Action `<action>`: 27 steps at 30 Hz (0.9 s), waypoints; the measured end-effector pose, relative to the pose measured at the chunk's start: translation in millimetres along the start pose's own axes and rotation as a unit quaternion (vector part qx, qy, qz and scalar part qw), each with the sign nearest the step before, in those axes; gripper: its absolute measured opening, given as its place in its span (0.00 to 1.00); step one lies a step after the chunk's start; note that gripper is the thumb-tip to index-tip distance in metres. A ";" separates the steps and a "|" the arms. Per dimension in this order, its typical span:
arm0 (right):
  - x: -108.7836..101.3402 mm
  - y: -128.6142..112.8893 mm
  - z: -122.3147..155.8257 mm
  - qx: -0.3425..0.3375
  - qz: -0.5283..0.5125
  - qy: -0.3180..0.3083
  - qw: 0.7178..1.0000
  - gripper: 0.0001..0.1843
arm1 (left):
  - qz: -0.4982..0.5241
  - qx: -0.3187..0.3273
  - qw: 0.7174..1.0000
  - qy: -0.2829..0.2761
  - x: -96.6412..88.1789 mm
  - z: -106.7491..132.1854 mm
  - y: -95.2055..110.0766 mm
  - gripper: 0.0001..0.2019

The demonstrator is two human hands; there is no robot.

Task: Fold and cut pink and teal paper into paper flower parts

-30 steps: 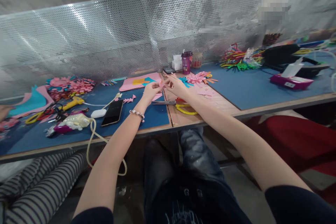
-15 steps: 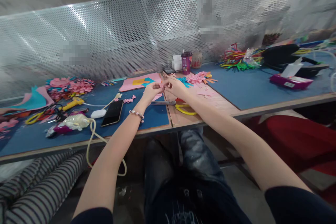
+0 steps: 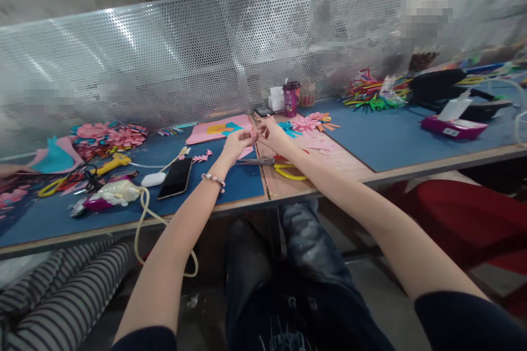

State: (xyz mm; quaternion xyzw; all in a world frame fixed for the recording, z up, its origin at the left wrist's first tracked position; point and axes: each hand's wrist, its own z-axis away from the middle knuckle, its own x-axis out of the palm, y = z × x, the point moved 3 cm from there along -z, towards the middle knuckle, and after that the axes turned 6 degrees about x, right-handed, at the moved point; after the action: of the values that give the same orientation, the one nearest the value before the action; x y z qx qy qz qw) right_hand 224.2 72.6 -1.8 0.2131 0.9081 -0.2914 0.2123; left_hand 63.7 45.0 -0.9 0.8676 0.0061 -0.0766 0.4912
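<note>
Pinching pink piece (image 3: pixel 254 133) between both hands' fingertips (image 3: pixel 248 133)

- Nearer the body than both hands, the scissors (image 3: pixel 268 162) lie across a low path, their yellow handles beside the right forearm.
- Left of the left hand (image 3: pixel 236 143), a strip of bare mat (image 3: pixel 206 193) gives passage before the black phone (image 3: pixel 175 178) and looping cord (image 3: pixel 143 219).
- Beyond the right hand (image 3: pixel 275 136), the purple cup (image 3: pixel 291 100) stands upright; behind it the perforated screen (image 3: pixel 173 55) bars the way.
- Well right of the right hand, the blue board (image 3: pixel 370 137) offers wide room, up to the magenta box (image 3: pixel 453 127).
</note>
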 end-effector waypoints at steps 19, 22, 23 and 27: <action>-5.1 -3.3 -0.7 0.061 -0.060 -0.061 0.995 0.09 | -0.062 0.017 0.998 0.003 -7.2 -2.9 -2.0 0.13; -7.9 -4.4 -1.0 0.070 -0.048 -0.061 0.995 0.07 | -0.044 -0.001 0.999 -0.008 -4.2 -0.6 -0.8 0.14; -8.2 -4.3 -1.2 0.072 -0.043 -0.063 0.994 0.06 | -0.037 -0.006 0.999 -0.012 -3.6 -0.1 -0.7 0.14; -6.8 -3.6 -1.3 0.070 -0.039 -0.065 0.995 0.06 | -0.018 -0.018 0.999 -0.021 -3.8 -0.2 -1.6 0.15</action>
State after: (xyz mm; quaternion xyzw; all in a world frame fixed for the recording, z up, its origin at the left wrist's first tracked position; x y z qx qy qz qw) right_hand 227.6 69.0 4.1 0.1727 0.8773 -0.3754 0.2440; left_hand 59.9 46.2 -1.7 0.8568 0.0131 -0.1036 0.5050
